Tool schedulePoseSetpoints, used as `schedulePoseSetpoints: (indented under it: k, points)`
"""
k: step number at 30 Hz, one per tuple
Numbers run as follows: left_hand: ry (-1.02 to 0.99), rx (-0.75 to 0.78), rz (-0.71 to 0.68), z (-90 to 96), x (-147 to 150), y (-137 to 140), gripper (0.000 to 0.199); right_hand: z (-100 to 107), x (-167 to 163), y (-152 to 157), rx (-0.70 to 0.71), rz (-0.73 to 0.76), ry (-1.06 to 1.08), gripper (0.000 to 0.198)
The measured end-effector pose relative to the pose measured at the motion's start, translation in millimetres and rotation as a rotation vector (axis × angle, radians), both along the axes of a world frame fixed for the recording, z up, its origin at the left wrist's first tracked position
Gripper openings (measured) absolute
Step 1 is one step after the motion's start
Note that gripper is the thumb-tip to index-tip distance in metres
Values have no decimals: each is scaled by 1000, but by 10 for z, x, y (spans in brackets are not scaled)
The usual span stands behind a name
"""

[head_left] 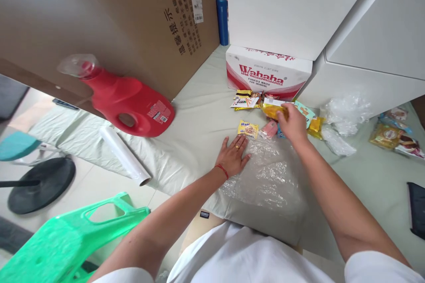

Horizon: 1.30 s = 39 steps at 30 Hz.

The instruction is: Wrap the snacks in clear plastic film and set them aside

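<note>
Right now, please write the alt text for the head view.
The person's right hand holds a shiny yellow snack packet; the left hand lies flat on a clear, crinkled plastic bag. Behind stands a white-and-red cardboard Wahaha box.

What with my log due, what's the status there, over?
Right hand grips yellow packet. Left hand flat, by cookie packet. Clear plastic spread close by.

The upper left of the frame is filled by a large brown cardboard box (133, 17), the upper right by white flat-sided units (282, 9). Across the centre, the surface (199, 84) is covered by wrinkled pale-green cloth (186, 150). At lower left, light floor tiles (88, 174) are partly hidden by a green stool (73, 230).
</note>
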<state>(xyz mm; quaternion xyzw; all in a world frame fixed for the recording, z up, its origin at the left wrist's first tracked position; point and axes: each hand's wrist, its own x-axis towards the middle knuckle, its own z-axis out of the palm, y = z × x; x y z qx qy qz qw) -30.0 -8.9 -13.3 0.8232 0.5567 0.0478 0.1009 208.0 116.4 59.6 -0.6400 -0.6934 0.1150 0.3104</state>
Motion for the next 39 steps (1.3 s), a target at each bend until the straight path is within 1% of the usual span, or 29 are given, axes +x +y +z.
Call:
schedulePoseSetpoints:
  k: [1, 2, 4, 5, 6, 7, 8, 9, 11, 12, 13, 14, 15, 16, 17, 21, 23, 25, 28, 30, 32, 33, 35, 37, 39]
  points:
    - [-4, -1, 2, -2, 2, 1, 66, 25, 105, -102, -33, -31, 149, 35]
    - [-9, -3, 5, -4, 4, 1, 66, 33, 195, -225, -95, -56, 293, 36]
    - [-13, -6, 9, -8, 10, 1, 64, -1, 314, -517, -271, -52, 533, 40]
    - [-12, -7, 11, -9, 13, 1, 64, -40, 340, -673, -367, -24, 611, 42]
    - [-9, -9, 12, -8, 16, 1, 63, -89, 346, -827, -456, 10, 641, 44]
    - [-5, -11, 14, -7, 19, 2, 62, -142, 337, -971, -517, 38, 607, 46]
    - [1, -12, 14, -6, 21, 2, 62, -195, 320, -1099, -529, 52, 515, 47]
    - [7, -11, 15, -5, 22, 3, 62, -242, 299, -1209, -485, 52, 380, 49]
    - [19, -3, 13, -8, 23, 4, 61, -311, 260, -1366, -285, 67, 90, 49]
    - [24, 2, 11, -10, 24, 5, 61, -333, 244, -1414, -185, 119, -17, 48]
    - [28, 7, 11, -13, 25, 5, 61, -350, 230, -1445, -115, 209, -86, 48]
    - [33, 9, 12, -16, 26, 6, 61, -364, 219, -1463, -83, 322, -127, 48]
    - [37, 9, 15, -17, 29, 6, 61, -380, 209, -1469, -81, 428, -152, 48]
    - [41, 8, 19, -15, 32, 6, 61, -398, 202, -1467, -91, 501, -172, 47]
    - [45, 7, 23, -11, 36, 6, 61, -419, 199, -1460, -101, 527, -190, 46]
    - [40, -5, 26, 20, 49, 3, 61, -521, 244, -1419, -97, 441, -192, 48]
    - [24, -11, 26, 31, 51, 2, 61, -559, 287, -1413, -105, 449, -191, 47]
    - [10, -9, 30, 33, 50, 2, 61, -567, 329, -1421, -114, 456, -193, 42]
    - [2, -5, 26, 18, 46, 6, 61, -492, 379, -1443, -85, 390, -122, 38]
    - [3, -2, 19, 6, 42, 8, 61, -384, 395, -1454, -49, 313, -38, 38]
    - [4, 3, 17, -4, 37, 7, 61, -265, 379, -1463, -15, 272, 43, 39]
    - [3, 5, 17, -7, 34, 6, 61, -219, 354, -1470, -5, 279, 68, 39]
    - [-1, 9, 19, -12, 31, 2, 61, -184, 271, -1493, -4, 349, 76, 39]
    - [-7, 17, 20, -16, 29, 0, 61, -240, 167, -1528, -35, 438, 26, 37]
    - [-14, 27, 22, -19, 31, 1, 61, -352, 95, -1559, -83, 485, -51, 37]
